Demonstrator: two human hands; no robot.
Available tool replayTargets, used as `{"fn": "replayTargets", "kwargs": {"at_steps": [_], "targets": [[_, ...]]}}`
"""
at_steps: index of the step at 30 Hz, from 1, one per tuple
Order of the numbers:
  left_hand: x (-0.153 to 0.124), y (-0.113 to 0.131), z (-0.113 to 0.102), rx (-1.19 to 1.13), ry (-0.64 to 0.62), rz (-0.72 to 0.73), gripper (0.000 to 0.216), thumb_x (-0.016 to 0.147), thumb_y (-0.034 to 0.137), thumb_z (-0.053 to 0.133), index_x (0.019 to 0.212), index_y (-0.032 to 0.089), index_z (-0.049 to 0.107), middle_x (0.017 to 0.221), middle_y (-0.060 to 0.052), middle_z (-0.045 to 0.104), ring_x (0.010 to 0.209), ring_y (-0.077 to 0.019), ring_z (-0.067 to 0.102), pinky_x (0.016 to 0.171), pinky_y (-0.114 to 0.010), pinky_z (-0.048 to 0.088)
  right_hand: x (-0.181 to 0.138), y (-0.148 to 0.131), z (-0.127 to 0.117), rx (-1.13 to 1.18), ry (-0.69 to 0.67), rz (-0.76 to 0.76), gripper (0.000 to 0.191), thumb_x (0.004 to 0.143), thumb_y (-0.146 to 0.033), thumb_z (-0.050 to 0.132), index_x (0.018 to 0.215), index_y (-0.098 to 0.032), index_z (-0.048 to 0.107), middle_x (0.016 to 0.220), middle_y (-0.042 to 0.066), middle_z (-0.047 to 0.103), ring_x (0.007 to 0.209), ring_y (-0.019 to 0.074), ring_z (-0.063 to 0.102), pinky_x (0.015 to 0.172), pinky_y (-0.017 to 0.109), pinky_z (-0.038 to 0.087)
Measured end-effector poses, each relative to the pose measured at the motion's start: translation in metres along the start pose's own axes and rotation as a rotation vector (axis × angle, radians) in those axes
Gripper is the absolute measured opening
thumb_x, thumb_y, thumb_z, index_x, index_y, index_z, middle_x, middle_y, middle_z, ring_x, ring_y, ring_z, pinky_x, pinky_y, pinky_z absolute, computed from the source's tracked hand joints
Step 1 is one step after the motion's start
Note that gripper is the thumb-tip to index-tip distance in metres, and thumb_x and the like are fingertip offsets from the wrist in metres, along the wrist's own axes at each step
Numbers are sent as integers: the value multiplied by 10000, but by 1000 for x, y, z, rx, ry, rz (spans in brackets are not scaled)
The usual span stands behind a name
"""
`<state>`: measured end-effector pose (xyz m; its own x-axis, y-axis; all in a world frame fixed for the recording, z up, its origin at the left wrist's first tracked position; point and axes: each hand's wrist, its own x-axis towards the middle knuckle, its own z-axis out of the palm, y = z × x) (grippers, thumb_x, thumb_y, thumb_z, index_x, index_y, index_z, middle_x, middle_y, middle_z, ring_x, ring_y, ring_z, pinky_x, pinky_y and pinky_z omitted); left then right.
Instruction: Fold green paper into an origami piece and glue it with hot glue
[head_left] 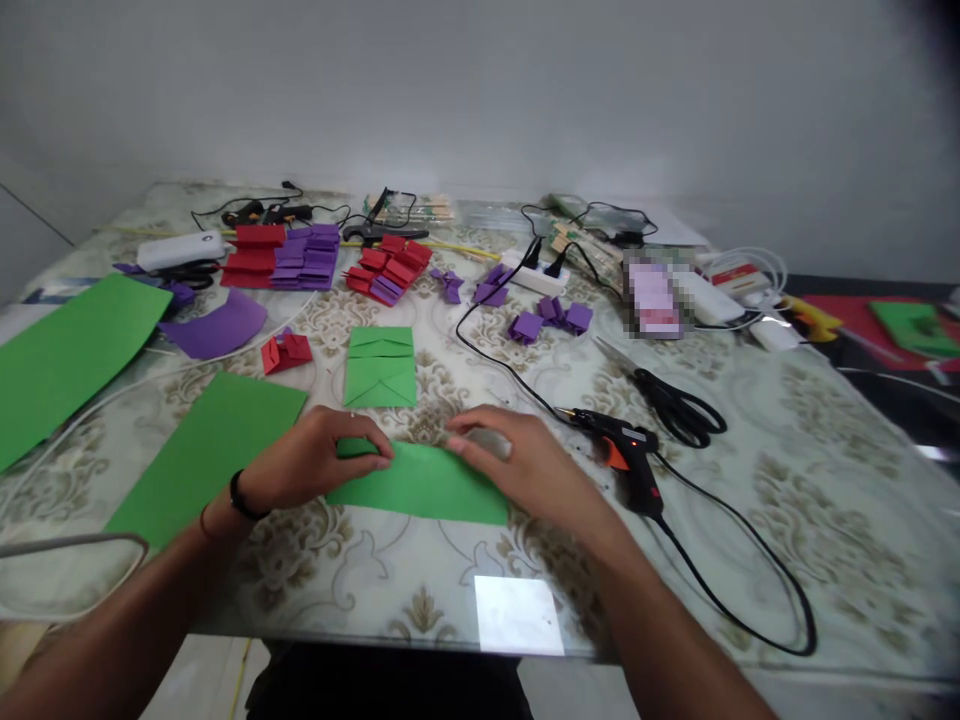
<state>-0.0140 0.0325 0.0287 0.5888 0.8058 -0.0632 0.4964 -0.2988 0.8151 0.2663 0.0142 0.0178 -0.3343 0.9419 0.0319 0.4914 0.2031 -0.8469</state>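
A strip of green paper (420, 485) lies on the patterned table in front of me. My left hand (319, 458) pinches its far edge between thumb and fingers. At that same edge, further right, my right hand (517, 465) has thumb and index fingertip closed on the paper. Just beyond sits a green piece with creases (381, 368). A larger green sheet (217, 440) lies partly behind my left forearm, and a small folded red paper piece (286, 352) is beyond it.
To the right are a glue gun (626, 455) with a looping black cord and black-handled scissors (679, 405). Folded red and purple pieces (388, 270), a power strip (534, 272) and a phone (656, 295) stand further back. Another green sheet (75, 350) is at left.
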Motion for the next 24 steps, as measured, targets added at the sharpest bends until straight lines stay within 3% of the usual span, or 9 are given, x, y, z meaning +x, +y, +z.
{"fn": "replayTargets", "kwargs": {"at_steps": [5,7,10,15,21,24], "targets": [[0,4,7,-34,30,1,226,880,357,792,1064,228,814,1033,-44,847,924,-228,776,846,-280,543,1,-2,25,87,-196,65,154,949,-345,726,951,-210,800,905,21,804,837,199,705,755,303,488],[0,4,4,-52,60,-70,260,892,416,775,1053,217,820,1005,-48,845,856,-217,761,735,-261,525,0,0,26,126,-195,114,190,946,-366,723,886,-200,794,829,11,777,767,181,663,687,285,451],[-1,3,0,-43,66,-148,296,936,454,701,914,189,830,793,-23,802,645,-149,648,566,-226,406,-1,1,24,190,-184,156,227,932,-401,728,855,-197,790,804,9,759,729,168,631,647,273,429],[-2,4,1,-69,58,-135,334,935,464,694,828,173,816,674,-5,738,544,-108,537,514,-217,338,0,-4,25,225,-163,128,199,933,-393,719,912,-211,797,850,16,781,768,173,658,696,276,474],[1,9,13,-75,27,-77,212,930,375,700,892,208,824,874,-29,836,784,-189,736,708,-247,502,-1,-10,30,231,-192,92,187,949,-354,687,879,-205,777,790,9,738,712,155,619,615,254,436],[1,11,10,-62,21,-70,243,937,403,706,850,205,817,832,-28,831,754,-185,737,711,-250,504,-2,-10,27,227,-208,67,174,941,-326,690,848,-204,772,743,1,714,686,149,609,626,258,448]]}}
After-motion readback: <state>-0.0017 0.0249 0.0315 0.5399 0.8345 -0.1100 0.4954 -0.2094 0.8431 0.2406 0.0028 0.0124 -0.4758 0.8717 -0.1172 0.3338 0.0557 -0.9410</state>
